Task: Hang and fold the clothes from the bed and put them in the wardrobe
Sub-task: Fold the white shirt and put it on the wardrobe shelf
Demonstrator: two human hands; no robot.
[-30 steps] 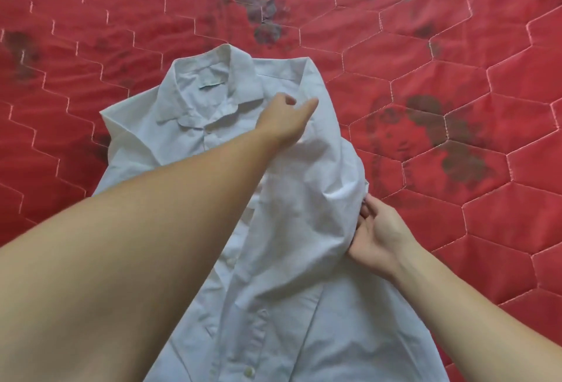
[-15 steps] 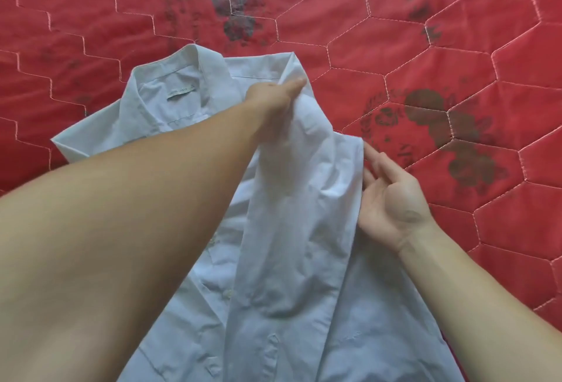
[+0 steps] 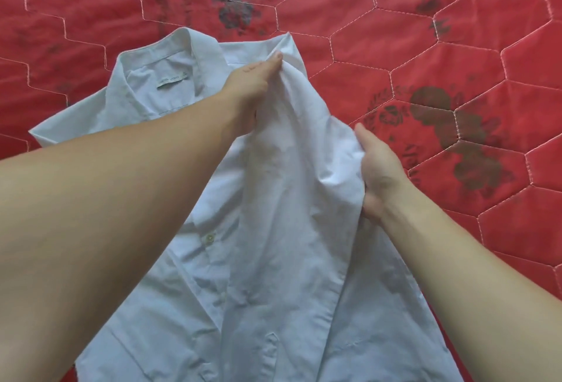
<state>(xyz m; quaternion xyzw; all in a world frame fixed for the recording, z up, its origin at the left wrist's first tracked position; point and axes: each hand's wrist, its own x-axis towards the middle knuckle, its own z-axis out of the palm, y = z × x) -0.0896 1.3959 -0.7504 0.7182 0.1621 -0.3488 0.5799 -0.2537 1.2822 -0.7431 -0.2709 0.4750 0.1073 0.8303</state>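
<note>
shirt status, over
Left hand pinches white shirt near collar; right hand holds its side fold. Shirt flat on red quilt. Nothing blocking.

We see a white shirt point(image 3: 282, 229) with a pale button point(image 3: 209, 238) – it lies on a red quilt point(image 3: 456, 31) stitched in white hexagons, printed with dark faded flowers.

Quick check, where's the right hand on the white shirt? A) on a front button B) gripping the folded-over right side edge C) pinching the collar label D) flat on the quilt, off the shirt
B: the right hand curls round the folded-over side edge of the white shirt, while the left hand pinches fabric near the collar.
</note>
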